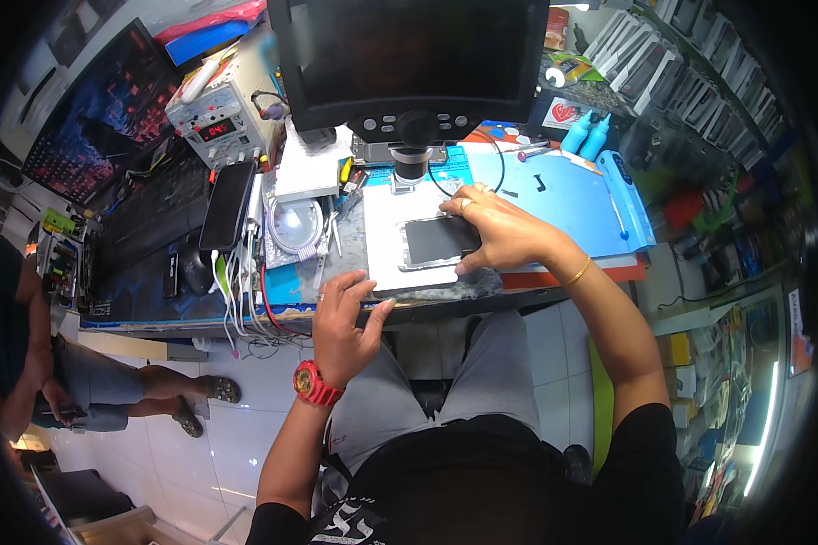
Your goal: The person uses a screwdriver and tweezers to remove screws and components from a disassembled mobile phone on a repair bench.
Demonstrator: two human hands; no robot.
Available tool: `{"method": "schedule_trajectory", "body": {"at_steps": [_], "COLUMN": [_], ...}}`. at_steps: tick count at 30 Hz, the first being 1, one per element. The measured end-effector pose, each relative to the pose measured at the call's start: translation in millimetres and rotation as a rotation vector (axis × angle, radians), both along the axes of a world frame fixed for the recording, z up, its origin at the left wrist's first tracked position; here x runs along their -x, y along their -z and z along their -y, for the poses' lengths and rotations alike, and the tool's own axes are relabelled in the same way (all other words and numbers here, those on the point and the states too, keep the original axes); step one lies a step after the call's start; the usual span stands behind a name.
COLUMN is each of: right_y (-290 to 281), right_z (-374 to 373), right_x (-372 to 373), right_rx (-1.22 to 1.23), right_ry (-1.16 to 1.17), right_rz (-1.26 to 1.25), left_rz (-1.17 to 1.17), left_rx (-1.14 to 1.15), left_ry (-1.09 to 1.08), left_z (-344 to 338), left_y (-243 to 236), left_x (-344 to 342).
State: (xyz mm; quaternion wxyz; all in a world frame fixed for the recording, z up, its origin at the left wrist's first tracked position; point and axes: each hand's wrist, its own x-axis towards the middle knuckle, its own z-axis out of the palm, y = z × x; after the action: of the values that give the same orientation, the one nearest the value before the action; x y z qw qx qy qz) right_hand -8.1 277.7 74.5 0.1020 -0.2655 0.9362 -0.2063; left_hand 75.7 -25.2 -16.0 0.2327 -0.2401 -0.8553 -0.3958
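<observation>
My right hand (pixel 509 227) grips the right side of an opened phone (pixel 432 240), with the thumb at its near edge and the fingers at its far edge. The phone has a dark rectangular panel and a pale, metallic-looking rim. It lies on a white plate (pixel 384 263) at the front of the bench. My left hand (pixel 345 318) is held over the bench's front edge, by the plate's near left corner. Its fingers are apart and nothing is in it. Just beyond the phone is the lens (pixel 412 168) of a microscope.
The microscope's dark screen (pixel 409 54) rises behind the plate. A blue mat (pixel 563 209) with small parts lies right. Left are a black phone (pixel 228 207), white cables (pixel 236 295), a coil of wire (pixel 295 225), a power supply (pixel 218 123) and a laptop (pixel 100 118). Another person (pixel 54 363) stands left.
</observation>
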Motion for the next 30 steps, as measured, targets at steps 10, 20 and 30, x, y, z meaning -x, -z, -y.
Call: {"method": "schedule_trajectory", "body": {"at_steps": [10, 20, 30], "right_y": [9.4, 3.6, -66.8], "right_z": [-6.1, 11.4, 96.3], "right_x": [-5.3, -59.5, -21.7], "right_rx": [0.009, 0.519, 0.561], "right_ry": [0.028, 0.269, 0.212], "right_rz": [-0.060, -0.645, -1.256], "left_rz": [0.045, 0.005, 0.002], "left_rx": [0.164, 0.105, -0.235], "left_ry": [0.068, 0.046, 0.018], "left_z": [-17.0, -20.1, -14.1], "left_y": [-9.6, -1.0, -16.5], "left_x": [24.4, 33.4, 43.0]}}
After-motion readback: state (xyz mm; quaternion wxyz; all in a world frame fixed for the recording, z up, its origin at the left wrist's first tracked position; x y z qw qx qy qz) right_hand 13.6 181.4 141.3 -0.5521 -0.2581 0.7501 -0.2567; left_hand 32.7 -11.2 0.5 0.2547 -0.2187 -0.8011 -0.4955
